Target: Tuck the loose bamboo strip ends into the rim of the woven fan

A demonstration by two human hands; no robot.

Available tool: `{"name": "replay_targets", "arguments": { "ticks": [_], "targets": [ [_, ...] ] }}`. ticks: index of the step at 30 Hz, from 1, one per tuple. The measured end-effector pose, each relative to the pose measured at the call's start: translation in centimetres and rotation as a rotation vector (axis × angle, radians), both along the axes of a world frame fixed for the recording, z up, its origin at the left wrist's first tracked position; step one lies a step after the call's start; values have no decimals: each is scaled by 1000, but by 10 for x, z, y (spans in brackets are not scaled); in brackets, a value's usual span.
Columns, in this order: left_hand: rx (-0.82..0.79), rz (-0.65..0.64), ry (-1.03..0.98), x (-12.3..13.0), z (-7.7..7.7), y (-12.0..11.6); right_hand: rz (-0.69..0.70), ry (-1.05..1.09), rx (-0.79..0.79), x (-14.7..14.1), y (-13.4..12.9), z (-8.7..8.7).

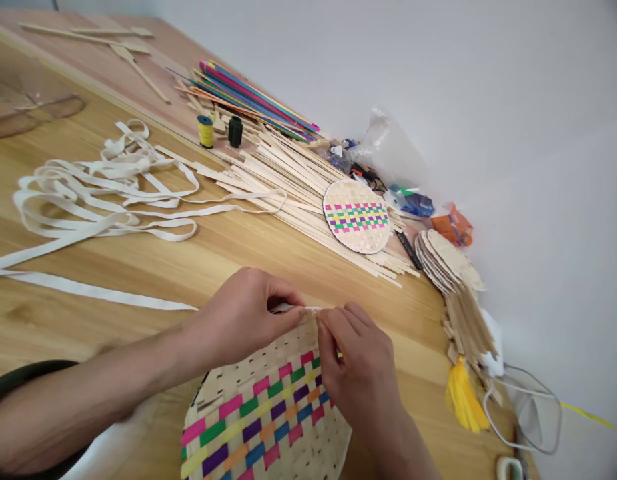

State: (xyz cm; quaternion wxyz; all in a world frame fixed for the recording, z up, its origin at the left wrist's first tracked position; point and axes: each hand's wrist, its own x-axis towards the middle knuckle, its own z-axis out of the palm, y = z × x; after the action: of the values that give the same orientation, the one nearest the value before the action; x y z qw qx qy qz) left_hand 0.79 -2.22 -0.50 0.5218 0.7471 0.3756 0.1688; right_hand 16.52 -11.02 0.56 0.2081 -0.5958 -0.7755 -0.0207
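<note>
A round woven bamboo fan panel (268, 400), with pink, green, yellow, purple, orange and blue strips through its middle, is tilted up close to me. At its top edge my left hand (253, 307) pinches a white fabric ribbon (138, 297) between thumb and forefinger. Right beside it, my right hand (358, 353) is closed on the panel's edge where the ribbon meets it, fingers bent and thumb pressed in. From my left hand the ribbon runs left across the table to a loose tangle. The panel's lower part is cut off by the frame.
Behind my hands lie many pale bamboo strips (288, 187) and a smaller finished woven disc (358, 217). Coloured strips (258, 97), a yellow thread spool (205, 132) and a dark spool (235, 132) sit farther back. Stacked fans (448, 267) and a yellow tassel (465, 397) are at right.
</note>
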Motion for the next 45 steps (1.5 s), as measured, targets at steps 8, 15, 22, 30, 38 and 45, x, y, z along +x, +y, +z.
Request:
{"name": "replay_targets", "arguments": {
  "ticks": [8,15,22,30,38,45],
  "targets": [
    [-143,63,-45,1,2,4,-82,38,47,1,4,-4],
    [-168,116,-75,-2,5,11,-122,43,127,4,3,-4],
    [-226,51,-115,-1,4,9,-100,237,71,2,5,-5],
    [-347,173,-116,-6,2,25,238,344,302,13,-16,15],
    [-418,95,-198,-7,7,23,-315,693,349,31,2,15],
    [-413,-91,-194,-6,11,12,-186,1266,-942,38,16,14]
  ]
}}
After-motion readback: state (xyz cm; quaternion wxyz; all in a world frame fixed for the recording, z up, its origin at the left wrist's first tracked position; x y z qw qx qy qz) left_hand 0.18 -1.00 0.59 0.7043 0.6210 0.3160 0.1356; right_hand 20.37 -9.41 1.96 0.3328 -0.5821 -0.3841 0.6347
